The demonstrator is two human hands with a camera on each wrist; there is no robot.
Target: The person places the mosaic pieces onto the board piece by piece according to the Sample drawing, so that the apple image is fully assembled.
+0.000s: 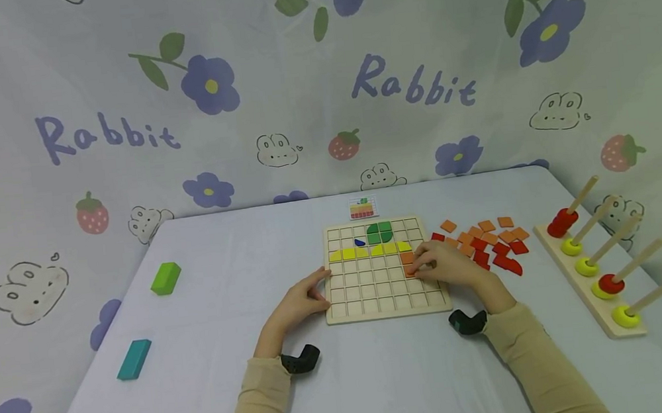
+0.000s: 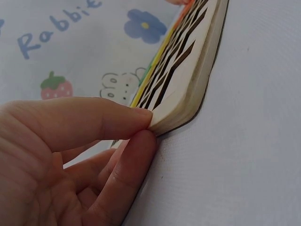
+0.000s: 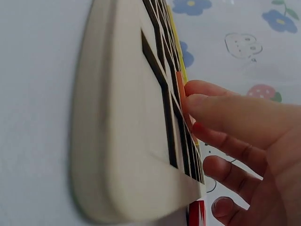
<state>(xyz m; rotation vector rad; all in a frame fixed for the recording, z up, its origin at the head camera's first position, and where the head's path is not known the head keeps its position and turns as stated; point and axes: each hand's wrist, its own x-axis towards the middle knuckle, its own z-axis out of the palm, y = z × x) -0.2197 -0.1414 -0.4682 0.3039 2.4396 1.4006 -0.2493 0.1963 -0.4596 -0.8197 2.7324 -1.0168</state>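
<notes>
A wooden grid board (image 1: 389,312) lies on the white tabletop. My left hand (image 1: 298,303) holds its left edge, thumb and fingertips touching the rim near a corner (image 2: 176,115). Over the board's right side, my right hand (image 1: 447,263) pinches an orange tile (image 3: 181,89) between thumb and index finger, low against the grid. Another orange tile (image 1: 407,257) sits just above that spot. Green pieces (image 1: 379,232), a small blue piece (image 1: 360,242) and a row of yellow pieces (image 1: 344,254) occupy upper cells. The right fingers partly cover the held tile.
Loose orange and red tiles (image 1: 501,248) are scattered right of the board. A small pattern card (image 1: 363,208) lies behind it. At far right stands a wooden peg rack (image 1: 589,281) with red and yellow beads. Left are a green block (image 1: 166,278) and a teal block (image 1: 134,360).
</notes>
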